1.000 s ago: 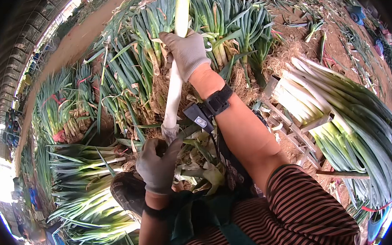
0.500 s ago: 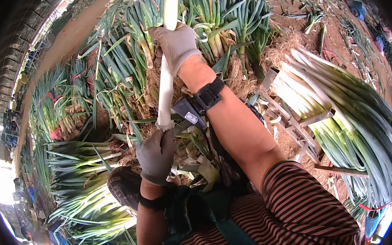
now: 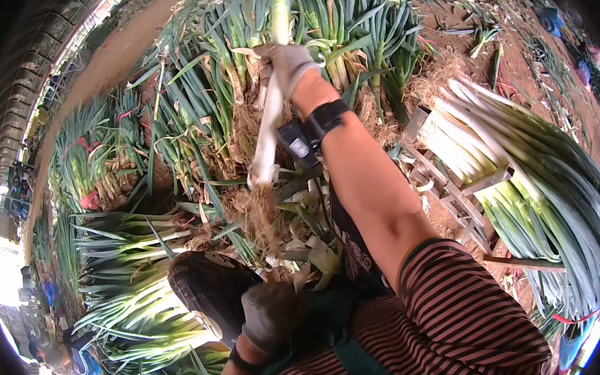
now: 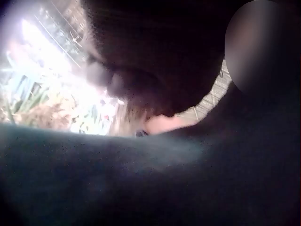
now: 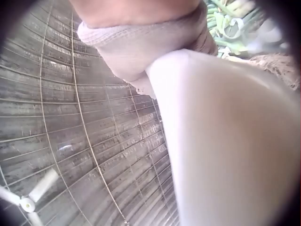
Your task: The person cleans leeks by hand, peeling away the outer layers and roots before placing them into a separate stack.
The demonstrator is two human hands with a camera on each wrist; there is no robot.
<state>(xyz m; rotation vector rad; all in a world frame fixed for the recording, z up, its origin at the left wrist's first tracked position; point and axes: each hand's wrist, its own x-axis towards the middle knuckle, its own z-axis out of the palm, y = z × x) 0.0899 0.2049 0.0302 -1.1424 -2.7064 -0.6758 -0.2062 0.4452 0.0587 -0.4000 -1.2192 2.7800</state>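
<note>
My gloved right hand (image 3: 289, 67) grips the white shaft of a long green onion (image 3: 266, 137). Its leaves point up and away, and its root end hangs low over a tangle of brown roots (image 3: 256, 212). In the right wrist view the smooth white stalk (image 5: 221, 141) fills the foreground, with the glove (image 5: 146, 49) wrapped behind it. Down by the waist, away from the stalk, my gloved left hand (image 3: 273, 315) is curled with a pale strip of onion skin (image 3: 300, 278) at its fingers. Dark cloth covers most of the left wrist view.
Upright bundles of untrimmed onions (image 3: 234, 66) stand ahead. More onions lie at left (image 3: 140, 306). On the right, a rack (image 3: 457, 210) bears a pile of white-stalked onions (image 3: 516, 163). Peeled leaves (image 3: 312, 250) litter the ground near my knee (image 3: 212, 286).
My left hand has come down from the stalk's root end toward the waist, and brown roots now show there. The right hand keeps its grip, having shifted left and then back right.
</note>
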